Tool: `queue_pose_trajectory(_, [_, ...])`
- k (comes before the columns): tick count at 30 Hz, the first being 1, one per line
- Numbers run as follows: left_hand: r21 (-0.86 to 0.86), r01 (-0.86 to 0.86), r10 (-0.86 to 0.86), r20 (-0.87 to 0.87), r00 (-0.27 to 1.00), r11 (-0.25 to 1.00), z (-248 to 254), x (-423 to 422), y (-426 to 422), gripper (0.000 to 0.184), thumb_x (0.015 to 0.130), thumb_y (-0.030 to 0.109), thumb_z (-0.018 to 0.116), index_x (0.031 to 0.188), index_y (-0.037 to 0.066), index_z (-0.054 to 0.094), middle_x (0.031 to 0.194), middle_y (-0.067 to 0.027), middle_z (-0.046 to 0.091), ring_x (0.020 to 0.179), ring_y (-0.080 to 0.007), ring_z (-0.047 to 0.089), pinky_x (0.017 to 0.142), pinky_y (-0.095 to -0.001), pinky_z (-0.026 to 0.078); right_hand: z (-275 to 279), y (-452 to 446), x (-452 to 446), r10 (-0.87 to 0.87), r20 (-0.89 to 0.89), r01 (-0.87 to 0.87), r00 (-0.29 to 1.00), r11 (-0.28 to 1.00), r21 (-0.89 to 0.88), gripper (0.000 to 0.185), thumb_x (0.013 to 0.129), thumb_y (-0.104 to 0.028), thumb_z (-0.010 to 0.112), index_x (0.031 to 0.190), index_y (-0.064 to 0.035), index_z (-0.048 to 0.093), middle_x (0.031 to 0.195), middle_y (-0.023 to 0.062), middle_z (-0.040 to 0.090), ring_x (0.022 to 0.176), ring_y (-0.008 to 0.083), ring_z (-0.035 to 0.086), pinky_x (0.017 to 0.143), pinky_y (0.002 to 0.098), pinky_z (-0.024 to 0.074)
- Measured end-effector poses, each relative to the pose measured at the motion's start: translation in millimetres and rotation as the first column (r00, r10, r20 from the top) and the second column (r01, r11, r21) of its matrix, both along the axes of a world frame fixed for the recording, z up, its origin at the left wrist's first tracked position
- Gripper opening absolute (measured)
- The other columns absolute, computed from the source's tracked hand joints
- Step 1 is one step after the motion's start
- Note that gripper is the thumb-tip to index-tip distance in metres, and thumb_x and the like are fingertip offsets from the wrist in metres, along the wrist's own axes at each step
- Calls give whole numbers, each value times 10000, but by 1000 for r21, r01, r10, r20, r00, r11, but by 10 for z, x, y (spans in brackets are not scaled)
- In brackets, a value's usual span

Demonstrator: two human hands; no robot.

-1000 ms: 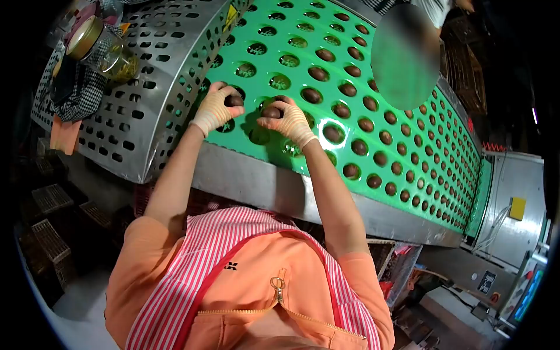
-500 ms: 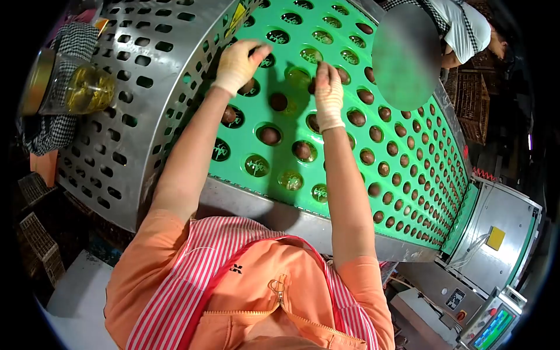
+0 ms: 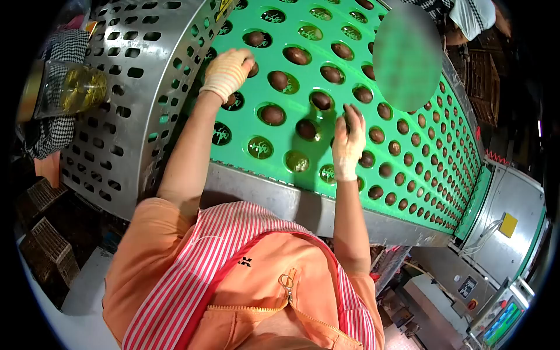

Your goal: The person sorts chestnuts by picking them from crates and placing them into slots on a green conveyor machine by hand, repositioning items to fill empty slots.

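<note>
A green panel with rows of round cups holds many dark brown balls. My left hand, in a pale striped glove with bare fingertips, is over the upper left cups, its curled fingers against a brown ball. My right hand is over the middle of the panel, fingers bent; a dark shape at its fingertips is too unclear to name. Between the hands, brown balls sit in cups. Nearer the front edge, a cup shows pale markings and no ball.
A perforated metal cover is at the left, with a glass jar and checked cloth on it. Metal edging runs along the front. A machine box and lit screen are right. Another person is at the upper right.
My right hand has moved right and toward me, while my left hand has shifted slightly down. More brown balls now sit in the upper left cups.
</note>
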State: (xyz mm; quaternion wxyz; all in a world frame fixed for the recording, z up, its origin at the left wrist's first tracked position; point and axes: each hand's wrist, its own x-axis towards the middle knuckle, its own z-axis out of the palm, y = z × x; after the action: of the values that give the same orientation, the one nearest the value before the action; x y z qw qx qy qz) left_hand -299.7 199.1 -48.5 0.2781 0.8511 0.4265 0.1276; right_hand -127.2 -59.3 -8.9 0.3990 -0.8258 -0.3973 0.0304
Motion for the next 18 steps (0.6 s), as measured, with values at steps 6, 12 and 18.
queue_pose_trajectory(6, [277, 133, -121, -61, 991, 952, -191, -10, -231, 171, 852, 206, 631, 1007, 169, 693, 1110, -57, 627, 1031, -313, 552, 906, -421, 456, 14, -1156, -442, -191, -238, 209, 952, 976, 53, 332, 904, -151, 592, 1211, -28, 620, 1245, 167, 568, 1137, 296, 550, 964, 375, 453])
queue_pose_trajectory(12, [525, 79, -22, -115, 993, 847, -225, 155, -371, 293, 842, 218, 602, 1131, 168, 613, 1193, -48, 567, 1126, -299, 508, 936, -486, 417, 201, -2027, -855, -290, -285, 330, 914, 939, 103, 339, 927, -180, 602, 1206, 12, 613, 1295, 163, 525, 1187, 268, 519, 998, 373, 424])
queue_pose_trajectory(18, [337, 291, -246, -171, 954, 895, -218, 262, -965, 660, 926, 451, 504, 1455, 96, 334, 1485, -148, 358, 1345, -318, 382, 1123, -484, 285, 80, -2888, -1112, -510, -361, 574, 781, 814, 90, 334, 902, -106, 608, 1188, 67, 599, 1263, 156, 565, 1174, 256, 532, 1014, 360, 417])
